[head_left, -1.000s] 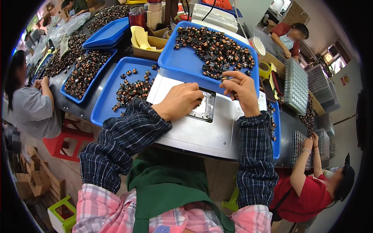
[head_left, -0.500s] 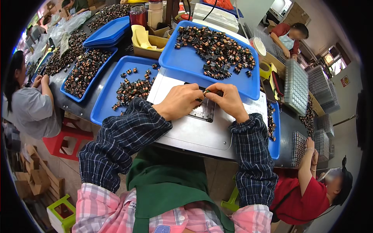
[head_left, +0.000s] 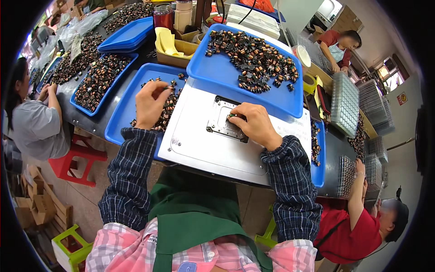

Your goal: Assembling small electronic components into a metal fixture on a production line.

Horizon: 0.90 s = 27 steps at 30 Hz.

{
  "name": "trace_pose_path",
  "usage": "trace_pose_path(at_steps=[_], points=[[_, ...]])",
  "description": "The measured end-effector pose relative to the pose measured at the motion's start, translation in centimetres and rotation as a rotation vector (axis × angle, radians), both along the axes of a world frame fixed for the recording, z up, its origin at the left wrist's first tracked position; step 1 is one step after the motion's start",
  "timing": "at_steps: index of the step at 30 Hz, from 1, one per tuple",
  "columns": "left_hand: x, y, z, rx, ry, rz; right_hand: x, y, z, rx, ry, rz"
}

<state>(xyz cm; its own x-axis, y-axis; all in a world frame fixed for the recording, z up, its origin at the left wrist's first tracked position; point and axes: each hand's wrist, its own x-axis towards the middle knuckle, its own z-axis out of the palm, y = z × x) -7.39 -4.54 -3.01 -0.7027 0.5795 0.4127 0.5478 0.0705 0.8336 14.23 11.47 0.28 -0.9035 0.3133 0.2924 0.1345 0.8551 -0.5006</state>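
Observation:
My right hand (head_left: 256,123) pinches a small copper-wound coil (head_left: 230,117) between thumb and fingertips, just over the flat metal fixture plate (head_left: 222,128) set in the silver work surface (head_left: 190,147). Off to the left, my left hand (head_left: 150,105) is above a blue tray (head_left: 124,110) of loose coils (head_left: 167,111). Its thumb and forefinger are closed together at the tray's right part; whatever lies between them is too small to make out against the coils behind.
A larger blue tray (head_left: 272,100) of coils sits at the work surface's far edge. Another blue tray (head_left: 321,170) stands at the right. Yellow sheets (head_left: 166,41) lie in a cardboard box behind. Co-workers sit at left and right; a red stool (head_left: 81,156) stands on the floor.
My left hand has left the fixture and moved left over the coil tray. My right hand has shifted slightly left and down with the coil, uncovering more of the fixture.

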Motion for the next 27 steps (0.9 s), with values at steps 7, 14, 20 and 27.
trace_pose_path(at_steps=[7,14,20,27], points=[[-0.2,2.1,0.9,0.024,0.260,0.011,-0.1,0.1,0.3,-0.041,-0.022,0.024],[4.5,9.8,3.4,-0.031,0.430,-0.376,1.7,4.4,2.2,-0.995,0.252,-0.198],[6.1,12.8,2.0,-0.083,0.545,-0.369,2.3,7.7,1.4,-0.792,0.434,-0.282],[6.6,12.2,2.3,-0.133,0.518,-0.357,1.4,11.1,-1.1,0.046,0.222,-0.335]])
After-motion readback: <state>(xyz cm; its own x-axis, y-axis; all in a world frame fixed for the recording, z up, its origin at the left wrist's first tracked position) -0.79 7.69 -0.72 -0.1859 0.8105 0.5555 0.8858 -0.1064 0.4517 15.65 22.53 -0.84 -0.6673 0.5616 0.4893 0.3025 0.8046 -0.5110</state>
